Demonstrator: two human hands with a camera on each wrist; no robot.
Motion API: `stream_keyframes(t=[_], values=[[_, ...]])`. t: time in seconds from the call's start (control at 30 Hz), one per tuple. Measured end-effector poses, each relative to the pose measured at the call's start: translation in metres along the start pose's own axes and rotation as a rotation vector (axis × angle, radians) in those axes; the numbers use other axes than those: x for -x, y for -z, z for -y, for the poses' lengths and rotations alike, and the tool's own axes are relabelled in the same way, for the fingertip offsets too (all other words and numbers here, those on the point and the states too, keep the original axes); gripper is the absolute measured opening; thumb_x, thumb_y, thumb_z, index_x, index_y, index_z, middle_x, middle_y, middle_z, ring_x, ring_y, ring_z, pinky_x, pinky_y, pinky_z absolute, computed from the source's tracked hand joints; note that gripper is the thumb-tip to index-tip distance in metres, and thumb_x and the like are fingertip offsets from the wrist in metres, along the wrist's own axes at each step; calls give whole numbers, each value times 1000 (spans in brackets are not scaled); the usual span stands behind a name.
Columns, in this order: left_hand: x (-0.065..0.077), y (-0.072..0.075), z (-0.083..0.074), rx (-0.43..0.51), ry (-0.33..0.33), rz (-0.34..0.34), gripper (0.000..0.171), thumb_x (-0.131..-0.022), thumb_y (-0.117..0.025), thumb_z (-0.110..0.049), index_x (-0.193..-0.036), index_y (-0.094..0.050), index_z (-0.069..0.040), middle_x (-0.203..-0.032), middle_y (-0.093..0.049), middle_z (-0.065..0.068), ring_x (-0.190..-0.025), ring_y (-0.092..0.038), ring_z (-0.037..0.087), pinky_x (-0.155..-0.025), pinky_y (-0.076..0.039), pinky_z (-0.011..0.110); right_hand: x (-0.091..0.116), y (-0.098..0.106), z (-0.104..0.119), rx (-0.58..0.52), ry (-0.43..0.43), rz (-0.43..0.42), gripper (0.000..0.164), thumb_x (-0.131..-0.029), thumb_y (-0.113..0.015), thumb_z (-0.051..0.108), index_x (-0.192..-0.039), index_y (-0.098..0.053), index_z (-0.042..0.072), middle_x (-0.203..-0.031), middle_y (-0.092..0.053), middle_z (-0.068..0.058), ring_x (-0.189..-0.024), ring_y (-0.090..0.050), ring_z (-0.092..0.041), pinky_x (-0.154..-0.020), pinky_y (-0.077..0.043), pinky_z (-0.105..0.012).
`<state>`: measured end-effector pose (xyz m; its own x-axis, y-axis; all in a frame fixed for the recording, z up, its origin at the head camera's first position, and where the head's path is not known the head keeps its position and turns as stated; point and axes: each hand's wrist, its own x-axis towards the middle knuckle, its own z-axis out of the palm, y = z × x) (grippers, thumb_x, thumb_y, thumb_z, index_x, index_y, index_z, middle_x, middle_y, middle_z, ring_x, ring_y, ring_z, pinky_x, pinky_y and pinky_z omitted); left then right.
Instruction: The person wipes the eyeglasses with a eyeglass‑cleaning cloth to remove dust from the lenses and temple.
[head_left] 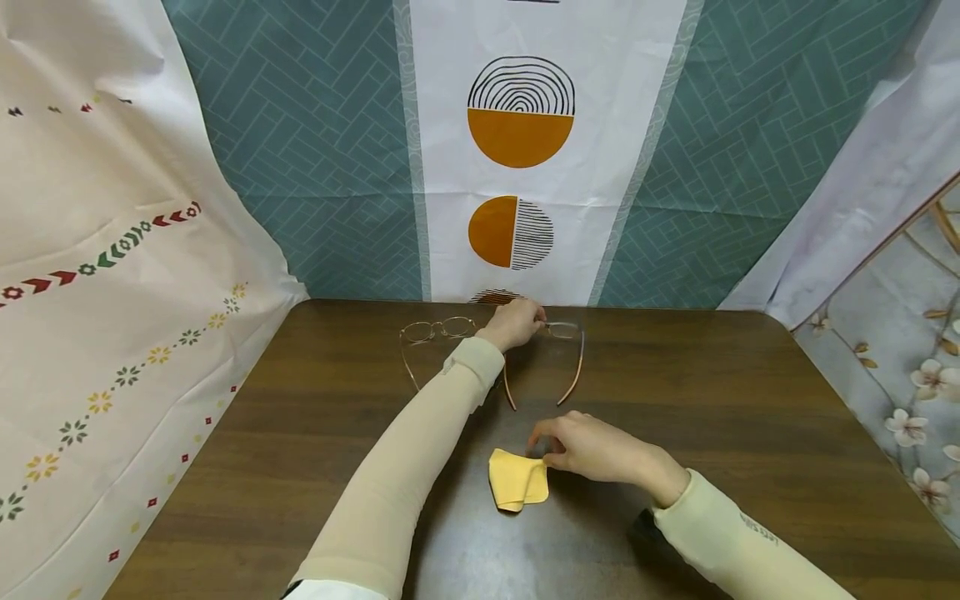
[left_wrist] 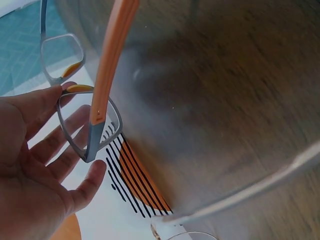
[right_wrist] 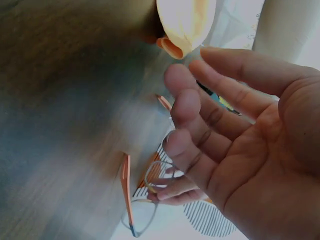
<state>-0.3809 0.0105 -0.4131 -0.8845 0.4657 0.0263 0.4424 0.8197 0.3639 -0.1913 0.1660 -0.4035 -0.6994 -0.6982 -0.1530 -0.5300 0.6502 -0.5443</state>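
At the far side of the table my left hand point(head_left: 515, 323) pinches the bridge of a pair of eyeglasses point(head_left: 581, 367) between thumb and index finger. Their grey frame point(left_wrist: 116, 112) and orange temple point(left_wrist: 107, 65) show close up in the left wrist view, the other fingers spread loosely behind a lens. My right hand point(head_left: 596, 446) hovers over the middle of the table, fingers loosely bent. Its thumb and fingertips are right by the edge of a folded yellow cloth point(head_left: 517, 481). In the right wrist view the cloth point(right_wrist: 187, 22) lies just beyond the fingertips, with nothing between them.
A second, thin-rimmed pair of eyeglasses point(head_left: 418, 332) stands left of the first, partly hidden behind my left forearm. The dark wooden table point(head_left: 720, 375) ends at a hanging patterned cloth point(head_left: 330, 167). Light fabrics drape both sides.
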Motion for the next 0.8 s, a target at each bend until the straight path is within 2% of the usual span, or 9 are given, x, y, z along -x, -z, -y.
stream_keyframes(t=[0.2,0.5,0.7,0.8], values=[[2,-1,-1,-41,4,12,25,-109,-58,-22,-124,-75,-13,-129,-68,5,-121,-61,25,-108,-44,50,-1,2,1,0,26,13,22,-98,-73,10,-119,-72,13,-75,-59,9,-64,-51,-2,-61,-47,-25],[5,-2,1,-43,-17,31,24,-109,-57,-20,-122,-76,-14,-123,-70,4,-115,-62,24,-107,-44,52,-1,1,-1,-22,10,41,22,-99,-72,11,-121,-72,12,-75,-59,8,-61,-48,-2,-59,-46,-24],[6,1,7,0,-12,15,23,-109,-58,-21,-121,-76,-14,-120,-72,3,-111,-63,23,-108,-43,52,-3,8,-3,-30,23,31,21,-99,-71,11,-120,-73,14,-81,-62,9,-66,-53,-3,-62,-49,-26],[11,3,10,41,-16,-1,25,-109,-58,-23,-125,-75,-13,-123,-72,4,-115,-64,24,-109,-44,52,-2,15,-4,-66,47,36,19,-100,-71,12,-119,-73,13,-84,-65,8,-69,-54,-4,-65,-50,-26]])
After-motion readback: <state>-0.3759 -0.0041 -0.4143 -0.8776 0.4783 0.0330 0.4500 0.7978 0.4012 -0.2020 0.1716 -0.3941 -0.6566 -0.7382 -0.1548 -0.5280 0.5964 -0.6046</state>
